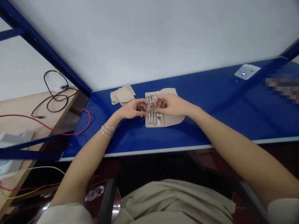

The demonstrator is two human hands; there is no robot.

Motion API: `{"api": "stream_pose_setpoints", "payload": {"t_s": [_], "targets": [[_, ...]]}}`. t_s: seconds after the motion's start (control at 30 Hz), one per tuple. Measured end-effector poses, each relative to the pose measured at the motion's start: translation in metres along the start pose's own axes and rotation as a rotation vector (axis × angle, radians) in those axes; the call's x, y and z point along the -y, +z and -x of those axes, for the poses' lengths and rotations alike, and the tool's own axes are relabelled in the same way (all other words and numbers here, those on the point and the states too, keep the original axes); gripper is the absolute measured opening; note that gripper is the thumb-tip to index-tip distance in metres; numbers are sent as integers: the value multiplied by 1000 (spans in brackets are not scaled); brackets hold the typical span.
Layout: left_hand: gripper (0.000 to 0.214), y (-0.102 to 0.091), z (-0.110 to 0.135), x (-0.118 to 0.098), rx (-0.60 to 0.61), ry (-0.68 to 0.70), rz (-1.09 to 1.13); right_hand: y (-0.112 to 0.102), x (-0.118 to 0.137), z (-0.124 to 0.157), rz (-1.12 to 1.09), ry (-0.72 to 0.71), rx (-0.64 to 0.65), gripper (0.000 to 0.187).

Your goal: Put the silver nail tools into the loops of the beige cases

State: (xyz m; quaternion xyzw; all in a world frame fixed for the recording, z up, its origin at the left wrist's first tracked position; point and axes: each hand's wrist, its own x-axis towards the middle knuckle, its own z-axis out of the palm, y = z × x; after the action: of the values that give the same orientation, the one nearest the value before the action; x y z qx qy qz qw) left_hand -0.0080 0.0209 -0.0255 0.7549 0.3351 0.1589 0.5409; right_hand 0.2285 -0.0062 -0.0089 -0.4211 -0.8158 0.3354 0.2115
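Note:
A beige manicure set case [173, 120] lies unfolded on the blue table. Several silver manicure tools [152, 119] sit in two rows on its left panel. A small grey-brown flap with a rounded edge [151, 107] stands out between the rows. My left hand [131, 109] holds this flap's left side, thumb below and fingers above. From the right, my right hand [171, 104] has its fingers curled and pinched at the flap's other edge; the exact contact is partly hidden. Close by my left hand, more beige cases [125, 94] lie in an overlapping pile.
The blue table [210, 102] meets a pale wall behind. A white device with a round lens [247, 71] stands at the far right. On the left are a wooden surface with a black cable [56, 99] and a red cable [79, 133] reaching over the table's edge.

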Motion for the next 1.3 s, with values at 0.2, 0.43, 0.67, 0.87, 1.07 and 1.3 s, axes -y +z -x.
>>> {"api": "stream_pose_setpoints", "payload": {"t_s": [0.2, 0.43, 0.67, 0.87, 1.07, 1.3], "targets": [[45, 0, 0, 1, 8, 14, -4, -9, 0, 1, 30, 48, 158, 14], [44, 1, 0, 1, 3, 1, -28, -9, -2, 1, 73, 63, 195, 20], [43, 2, 1, -2, 2, -14, -36, -5, -4, -1, 104, 76, 209, 22], [43, 2, 0, -2, 0, -16, -37, -5, -3, -1, 92, 86, 219, 16], [43, 1, 1, -1, 6, -15, -48, -5, -2, -1, 109, 76, 245, 12], [43, 1, 0, -1, 10, -12, -63, -3, -3, -2, 147, 68, 231, 9]]}}
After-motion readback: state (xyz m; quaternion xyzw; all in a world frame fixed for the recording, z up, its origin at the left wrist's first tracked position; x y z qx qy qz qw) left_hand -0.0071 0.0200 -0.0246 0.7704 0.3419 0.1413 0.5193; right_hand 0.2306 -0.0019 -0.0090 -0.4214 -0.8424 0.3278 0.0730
